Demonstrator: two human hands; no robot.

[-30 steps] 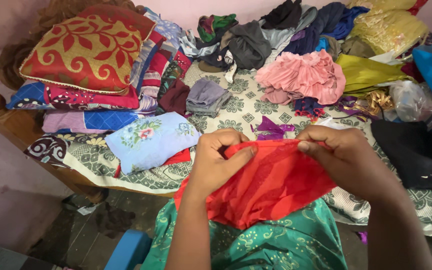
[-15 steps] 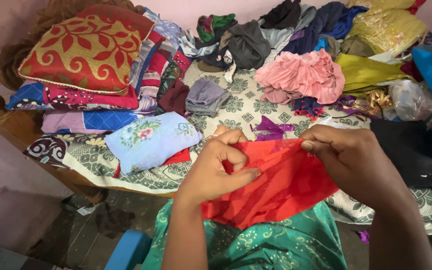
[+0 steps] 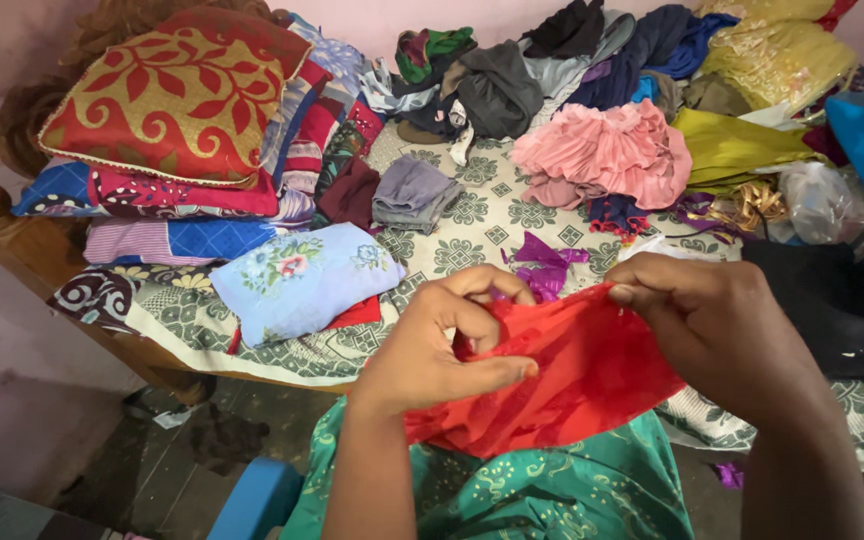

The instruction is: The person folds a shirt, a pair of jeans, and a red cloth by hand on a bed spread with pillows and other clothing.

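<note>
I hold a red cloth (image 3: pixel 577 375) in front of me over my green patterned lap (image 3: pixel 542 490). My left hand (image 3: pixel 442 345) pinches the cloth's left side between thumb and fingers. My right hand (image 3: pixel 722 325) grips its upper right edge. The cloth hangs bunched between both hands, just in front of the bed's near edge.
The bed (image 3: pixel 482 225) has a patterned sheet with piles of clothes: a pink frilly garment (image 3: pixel 602 150), grey folded cloth (image 3: pixel 412 190), a light blue floral cloth (image 3: pixel 302 280), a purple scrap (image 3: pixel 542 265). A red and gold cushion (image 3: pixel 172 95) tops stacked pillows at left. A blue stool (image 3: pixel 252 500) stands below.
My left hand has shifted right along the red cloth and regripped it lower, folding the fabric inward. My right hand has kept its hold on the upper edge.
</note>
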